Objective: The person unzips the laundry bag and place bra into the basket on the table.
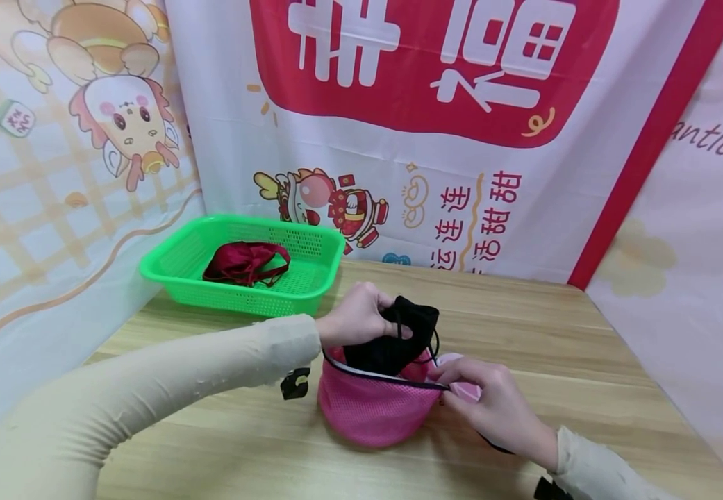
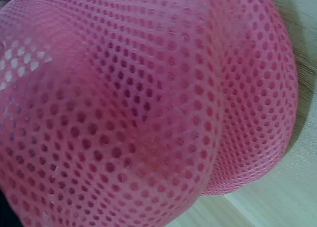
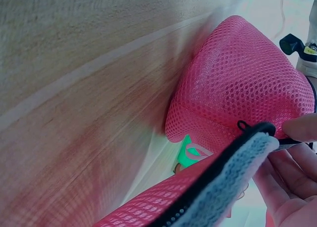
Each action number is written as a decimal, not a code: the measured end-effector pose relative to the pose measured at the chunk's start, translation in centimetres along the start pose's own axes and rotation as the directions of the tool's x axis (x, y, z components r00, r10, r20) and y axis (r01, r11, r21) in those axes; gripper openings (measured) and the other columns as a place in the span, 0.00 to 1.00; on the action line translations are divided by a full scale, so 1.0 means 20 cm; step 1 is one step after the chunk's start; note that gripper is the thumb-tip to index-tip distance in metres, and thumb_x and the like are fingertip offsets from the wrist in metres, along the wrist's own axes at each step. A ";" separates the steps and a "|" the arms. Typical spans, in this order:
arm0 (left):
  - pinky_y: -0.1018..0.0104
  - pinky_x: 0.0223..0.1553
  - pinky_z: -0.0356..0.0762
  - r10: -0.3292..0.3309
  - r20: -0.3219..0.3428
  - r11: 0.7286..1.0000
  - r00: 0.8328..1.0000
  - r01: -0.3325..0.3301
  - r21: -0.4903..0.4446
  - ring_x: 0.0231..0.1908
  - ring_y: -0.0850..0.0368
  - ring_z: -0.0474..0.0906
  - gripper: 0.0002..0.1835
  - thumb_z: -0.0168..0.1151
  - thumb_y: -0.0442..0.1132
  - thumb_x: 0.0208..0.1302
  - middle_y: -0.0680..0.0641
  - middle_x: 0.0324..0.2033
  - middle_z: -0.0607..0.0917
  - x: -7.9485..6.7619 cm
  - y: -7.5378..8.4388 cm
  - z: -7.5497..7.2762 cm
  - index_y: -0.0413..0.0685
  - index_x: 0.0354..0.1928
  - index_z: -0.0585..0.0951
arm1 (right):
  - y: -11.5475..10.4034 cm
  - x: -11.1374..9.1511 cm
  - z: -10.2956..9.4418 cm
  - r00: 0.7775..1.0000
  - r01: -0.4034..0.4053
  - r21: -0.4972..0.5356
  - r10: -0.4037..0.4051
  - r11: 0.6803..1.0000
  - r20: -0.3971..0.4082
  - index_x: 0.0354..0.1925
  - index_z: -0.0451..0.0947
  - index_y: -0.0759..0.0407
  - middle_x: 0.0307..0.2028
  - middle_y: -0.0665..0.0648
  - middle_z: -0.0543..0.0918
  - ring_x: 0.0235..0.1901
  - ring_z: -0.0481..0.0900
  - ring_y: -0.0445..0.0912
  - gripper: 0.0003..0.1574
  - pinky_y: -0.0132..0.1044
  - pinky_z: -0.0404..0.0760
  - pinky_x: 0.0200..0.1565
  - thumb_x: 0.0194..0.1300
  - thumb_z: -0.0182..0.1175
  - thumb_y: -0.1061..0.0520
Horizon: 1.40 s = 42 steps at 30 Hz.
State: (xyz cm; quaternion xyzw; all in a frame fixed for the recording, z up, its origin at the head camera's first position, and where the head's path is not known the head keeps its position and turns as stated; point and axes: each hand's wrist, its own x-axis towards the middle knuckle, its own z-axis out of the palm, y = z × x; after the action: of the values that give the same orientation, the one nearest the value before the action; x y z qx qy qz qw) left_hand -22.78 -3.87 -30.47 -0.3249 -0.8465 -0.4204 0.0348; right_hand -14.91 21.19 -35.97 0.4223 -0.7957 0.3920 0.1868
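A pink mesh laundry bag (image 1: 376, 410) stands on the table with its black-zippered mouth unzipped. Pinched in my left hand (image 1: 361, 316) is a black cloth item with thin cords (image 1: 420, 319), partly inside that mouth; its exact kind is unclear. My right hand (image 1: 499, 399) grips the bag's zippered rim on the right, thumb and fingers on the black edge. From the right wrist, that hand (image 3: 292, 187) shows beside the zipper edge (image 3: 223, 162), whose inner side is pale. Pink mesh (image 2: 148, 113) fills most of the left wrist view, hiding the left hand.
A green perforated basket (image 1: 180, 295) stands at the back left, with a dark red cloth item with straps (image 1: 245, 260) in it. Printed curtains (image 1: 223, 139) hang behind and on both sides of the wooden table (image 1: 524, 312).
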 end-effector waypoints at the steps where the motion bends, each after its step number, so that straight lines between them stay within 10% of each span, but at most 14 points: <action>1: 0.71 0.33 0.75 -0.006 -0.001 1.000 1.000 0.006 -0.009 0.26 0.67 0.76 0.07 0.79 0.43 0.49 0.64 0.23 0.86 0.00 0.01 0.00 0.53 0.30 0.90 | 0.00 0.00 0.00 1.000 0.001 -0.003 -0.001 1.000 0.000 0.37 0.84 0.47 0.39 0.47 0.86 0.43 0.84 0.48 0.20 0.28 0.76 0.51 0.51 0.72 0.70; 21: 0.71 0.26 0.72 -0.092 -0.036 0.993 0.995 0.089 -0.075 0.21 0.68 0.67 0.07 0.78 0.47 0.50 0.61 0.21 0.85 0.03 0.07 -0.08 0.54 0.29 0.89 | 0.00 -0.01 0.01 1.000 0.021 0.006 -0.021 1.000 0.002 0.38 0.84 0.49 0.39 0.49 0.86 0.44 0.84 0.48 0.20 0.28 0.76 0.52 0.51 0.71 0.71; 42: 0.68 0.30 0.77 -0.044 -0.176 0.981 0.983 0.009 -0.195 0.27 0.64 0.80 0.09 0.80 0.44 0.49 0.57 0.22 0.87 0.08 0.17 -0.17 0.48 0.27 0.90 | 0.03 -0.01 0.01 1.000 0.029 0.007 -0.029 1.000 -0.002 0.36 0.83 0.50 0.39 0.52 0.86 0.44 0.83 0.50 0.20 0.27 0.75 0.52 0.50 0.71 0.72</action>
State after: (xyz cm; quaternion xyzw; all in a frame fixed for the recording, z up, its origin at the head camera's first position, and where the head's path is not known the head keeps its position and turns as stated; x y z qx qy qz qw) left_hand -22.85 -4.11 -25.44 -0.2762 -0.7992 -0.5287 0.0736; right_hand -15.29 21.33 -36.48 0.4340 -0.7881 0.3922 0.1916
